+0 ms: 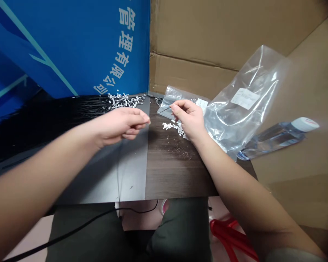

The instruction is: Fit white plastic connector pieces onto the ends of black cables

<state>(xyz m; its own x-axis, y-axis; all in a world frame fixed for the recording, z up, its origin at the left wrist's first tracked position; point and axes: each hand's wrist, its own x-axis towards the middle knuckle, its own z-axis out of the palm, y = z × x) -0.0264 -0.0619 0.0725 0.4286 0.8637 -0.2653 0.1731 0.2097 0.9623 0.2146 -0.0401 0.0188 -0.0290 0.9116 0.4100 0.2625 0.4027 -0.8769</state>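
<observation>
Dark wood-grain bench top (175, 171) lies under my right hand (187, 118), which pinches a thin black wire (164, 110) between thumb and forefinger, the wire pointing left toward the far edge. Just below those fingers sits a loose heap of small white plastic pieces (171, 126), with fine specks scattered on the wood nearer me. My left hand (123, 123) hovers above the grey section of the bench (112, 174), fingers half-curled, tips drawn together; whether they hold anything, I cannot tell. Along the far edge, a dense mass of black wires (65, 112) ends in a cluster of white tips (125, 100). Just beside my right hand are a small transparent bag (171, 98) and a larger labelled plastic bag (243, 109). Water bottle (273, 138) lies on cardboard (303, 163) right of the bench. Blue banner with white characters (71, 47) stands behind the far edge.
</observation>
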